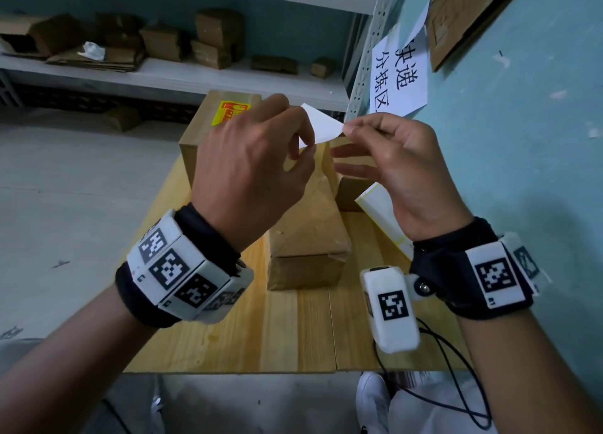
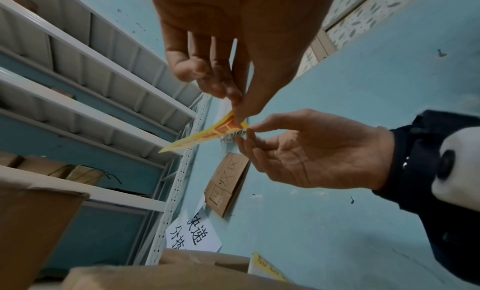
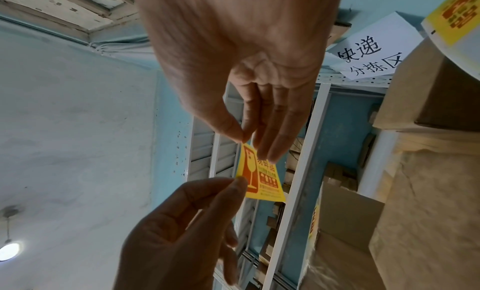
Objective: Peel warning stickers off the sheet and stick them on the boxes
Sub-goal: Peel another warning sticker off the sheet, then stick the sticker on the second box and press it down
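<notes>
A yellow warning sticker with a red glass symbol is held in the air between both hands; its white back faces the head camera. My left hand pinches one corner and my right hand pinches the opposite corner, thumb against forefinger. In the left wrist view the sticker is seen edge-on. Below the hands a long brown box lies on the wooden table. A taller box behind it carries a stuck sticker. The sticker sheet lies under my right hand.
A small box sits by the sheet at the right. Metal shelves with several cardboard boxes stand behind the table. The blue wall at the right carries a paper sign and a cardboard piece. A black cable hangs at the table's near right corner.
</notes>
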Demonstrator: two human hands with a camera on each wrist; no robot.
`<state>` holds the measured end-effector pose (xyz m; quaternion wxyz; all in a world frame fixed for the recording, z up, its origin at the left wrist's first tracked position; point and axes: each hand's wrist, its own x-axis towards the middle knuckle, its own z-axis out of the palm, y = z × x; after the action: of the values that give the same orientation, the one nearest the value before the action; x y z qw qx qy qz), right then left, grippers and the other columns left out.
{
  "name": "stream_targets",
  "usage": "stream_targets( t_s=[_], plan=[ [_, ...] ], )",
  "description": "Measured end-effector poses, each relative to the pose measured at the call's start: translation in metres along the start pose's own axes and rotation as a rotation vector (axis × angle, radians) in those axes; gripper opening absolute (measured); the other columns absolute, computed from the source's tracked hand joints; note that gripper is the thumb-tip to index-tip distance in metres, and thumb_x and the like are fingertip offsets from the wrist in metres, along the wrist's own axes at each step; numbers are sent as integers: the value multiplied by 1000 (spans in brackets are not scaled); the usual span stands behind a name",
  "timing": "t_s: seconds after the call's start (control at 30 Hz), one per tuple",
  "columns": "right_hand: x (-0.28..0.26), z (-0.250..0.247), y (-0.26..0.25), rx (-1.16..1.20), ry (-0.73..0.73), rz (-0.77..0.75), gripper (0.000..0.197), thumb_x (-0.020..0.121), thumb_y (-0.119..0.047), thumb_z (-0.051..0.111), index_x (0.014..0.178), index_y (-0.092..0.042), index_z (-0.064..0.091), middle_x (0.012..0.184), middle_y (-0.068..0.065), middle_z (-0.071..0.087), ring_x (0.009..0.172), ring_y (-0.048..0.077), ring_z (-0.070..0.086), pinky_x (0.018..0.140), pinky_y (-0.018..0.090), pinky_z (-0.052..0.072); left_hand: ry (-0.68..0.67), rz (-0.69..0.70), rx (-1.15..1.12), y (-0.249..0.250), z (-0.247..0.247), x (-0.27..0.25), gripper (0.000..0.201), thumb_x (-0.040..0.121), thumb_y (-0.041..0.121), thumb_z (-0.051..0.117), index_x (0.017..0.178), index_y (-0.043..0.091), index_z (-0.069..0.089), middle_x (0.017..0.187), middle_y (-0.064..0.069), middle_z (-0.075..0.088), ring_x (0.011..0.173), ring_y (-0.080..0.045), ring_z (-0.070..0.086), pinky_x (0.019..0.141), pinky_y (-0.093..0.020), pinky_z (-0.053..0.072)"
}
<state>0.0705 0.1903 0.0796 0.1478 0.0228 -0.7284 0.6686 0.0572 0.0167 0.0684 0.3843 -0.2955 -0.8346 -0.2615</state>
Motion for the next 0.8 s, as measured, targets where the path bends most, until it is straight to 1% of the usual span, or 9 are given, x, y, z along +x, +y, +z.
stream_targets(
  t_s=[0.07, 0.2, 0.33, 0.43, 0.53, 0.57, 0.67, 0.73, 0.8],
  plan=[
    [0, -1, 1, 17, -28, 21, 10, 97, -8, 61, 99, -2, 69, 100, 21, 70, 79, 16, 73, 68, 27, 60, 3, 1, -17, -3, -1, 1, 9, 86, 19, 67, 81, 11, 68, 76, 0, 61, 61, -17, 53, 50, -37, 46],
    [1, -9, 1, 73, -99, 77, 13, 96, -10, 63, 104, -1, 68, 101, 13, 73, 84, 17, 73, 69, 26, 59, -8, -40, -116, -14, -6, 3, 11, 85, 22, 70, 82, 11, 70, 78, 1, 64, 62, -15, 57, 54, -38, 49],
    [3, -16, 2, 28, -104, 55, 7, 97, -9, 62, 99, -5, 67, 101, 9, 74, 83, 16, 72, 71, 29, 60, -34, -152, -240, -29, -11, 4, 16, 83, 29, 72, 84, 13, 71, 78, 3, 66, 65, -13, 60, 58, -29, 51],
    [2, -11, 11, -170, -114, -22, 4, 96, -11, 65, 96, -12, 69, 98, 7, 73, 84, 15, 72, 73, 29, 60, -75, -299, -341, -39, -11, 4, 15, 81, 31, 74, 86, 18, 71, 79, 3, 67, 67, -12, 60, 59, -27, 52],
    [-6, 1, 20, -615, -229, -158, 11, 95, -20, 67, 103, -15, 71, 96, -9, 70, 86, 2, 67, 76, 13, 52, -87, -446, -430, -47, -8, 2, 13, 81, 29, 76, 86, 19, 72, 80, 2, 66, 64, -8, 54, 55, -21, 46],
    [-11, 6, 22, -734, -274, -177, 15, 95, -23, 66, 107, -15, 71, 99, -9, 68, 87, 1, 65, 77, 14, 51, -77, -487, -462, -49, -8, 2, 13, 80, 29, 77, 86, 18, 72, 79, 2, 65, 63, -8, 52, 54, -21, 44],
    [-26, 23, 31, -927, -351, -222, 34, 93, -42, 65, 117, -17, 67, 117, 0, 66, 107, 17, 63, 91, 36, 50, -44, -563, -538, -53, -12, 3, 11, 79, 26, 78, 85, 20, 72, 77, 0, 63, 63, -13, 51, 52, -23, 42],
    [-36, 35, 37, -1012, -396, -246, 52, 90, -60, 59, 121, -18, 66, 124, 3, 63, 116, 23, 58, 96, 40, 49, -41, -577, -548, -54, -14, 3, 9, 80, 26, 78, 84, 24, 70, 80, -2, 63, 65, -15, 52, 55, -26, 44],
    [-45, 44, 41, -1126, -455, -226, 67, 88, -72, 48, 128, -21, 61, 135, 2, 56, 125, 23, 51, 100, 43, 48, -31, -588, -568, -54, -14, 4, 9, 80, 27, 77, 86, 25, 70, 82, -3, 62, 66, -17, 52, 57, -30, 45]
  ],
)
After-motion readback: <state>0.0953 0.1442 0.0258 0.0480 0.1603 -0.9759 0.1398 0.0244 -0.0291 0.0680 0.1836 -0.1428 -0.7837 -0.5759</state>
